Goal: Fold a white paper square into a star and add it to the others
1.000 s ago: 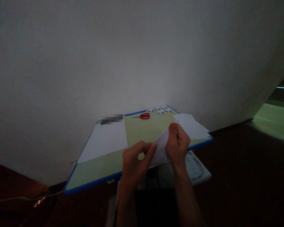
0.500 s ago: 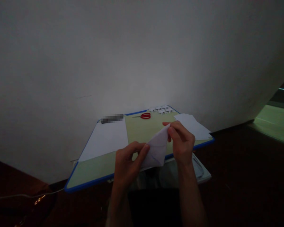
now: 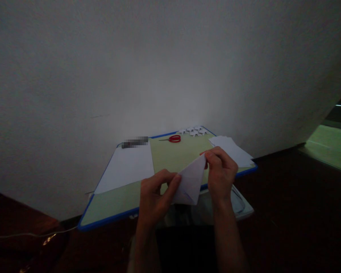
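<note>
Shifted since one second ago: both hands, now farther apart, the bare left hand point(image 3: 156, 193) a little to the left and the bare right hand point(image 3: 223, 172) a little to the right. Item held: one folded white paper piece point(image 3: 190, 185), pointed at its upper right corner, raised in front of the near edge of the pale yellow-green, blue-edged worktop point(image 3: 173, 157). Left fingers: pinched together, thumb and forefinger on the paper's left edge. Right fingers: closed on its upper corner, thumb nearest the viewer (the other fingertips partly hidden).

Along the far edge: one pair of red-handled metal scissors point(image 3: 174, 139), blades pointing left; to their right, a cluster of small folded white paper shapes point(image 3: 193, 131). Left side: one large flat white paper sheet point(image 3: 127, 165), with a long dark object point(image 3: 135, 142), pixelated beyond identification, at its far edge. Right side: overlapping loose white paper sheets point(image 3: 229, 149), beyond the right hand.
</note>
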`<state>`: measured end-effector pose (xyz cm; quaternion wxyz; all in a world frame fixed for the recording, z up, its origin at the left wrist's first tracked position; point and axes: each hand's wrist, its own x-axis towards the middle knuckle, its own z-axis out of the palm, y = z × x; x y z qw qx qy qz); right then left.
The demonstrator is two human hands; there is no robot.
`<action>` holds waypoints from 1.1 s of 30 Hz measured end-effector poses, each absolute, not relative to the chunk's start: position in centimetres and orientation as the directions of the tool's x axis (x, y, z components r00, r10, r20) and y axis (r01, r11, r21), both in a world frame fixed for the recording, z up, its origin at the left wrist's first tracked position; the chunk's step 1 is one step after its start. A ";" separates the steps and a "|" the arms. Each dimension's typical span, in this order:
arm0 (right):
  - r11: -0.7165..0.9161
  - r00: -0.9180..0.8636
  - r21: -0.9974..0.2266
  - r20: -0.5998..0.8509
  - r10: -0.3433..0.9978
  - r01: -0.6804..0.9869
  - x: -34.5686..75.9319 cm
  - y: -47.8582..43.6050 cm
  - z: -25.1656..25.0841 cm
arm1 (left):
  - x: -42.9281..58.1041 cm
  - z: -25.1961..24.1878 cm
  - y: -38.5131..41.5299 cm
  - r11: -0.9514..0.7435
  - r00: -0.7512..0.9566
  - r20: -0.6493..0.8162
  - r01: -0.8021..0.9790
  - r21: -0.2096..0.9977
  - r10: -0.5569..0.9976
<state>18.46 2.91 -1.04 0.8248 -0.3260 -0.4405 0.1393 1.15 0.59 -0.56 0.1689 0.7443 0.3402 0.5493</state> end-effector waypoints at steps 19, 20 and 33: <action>0.559 0.527 -0.771 0.626 0.575 0.306 17.2 2.9 -0.7 | 2.6 0.0 0.3 -0.700 0.075 0.747 0.418 0.578 0.661; 0.549 0.549 -0.774 0.620 0.561 0.314 17.0 2.9 -0.7 | 2.7 0.1 0.2 -0.714 0.088 0.758 0.420 0.560 0.646; 0.506 0.707 -0.831 0.500 0.500 0.230 16.8 3.4 -1.6 | 3.2 -0.3 0.2 -0.728 0.144 0.730 0.330 0.601 0.668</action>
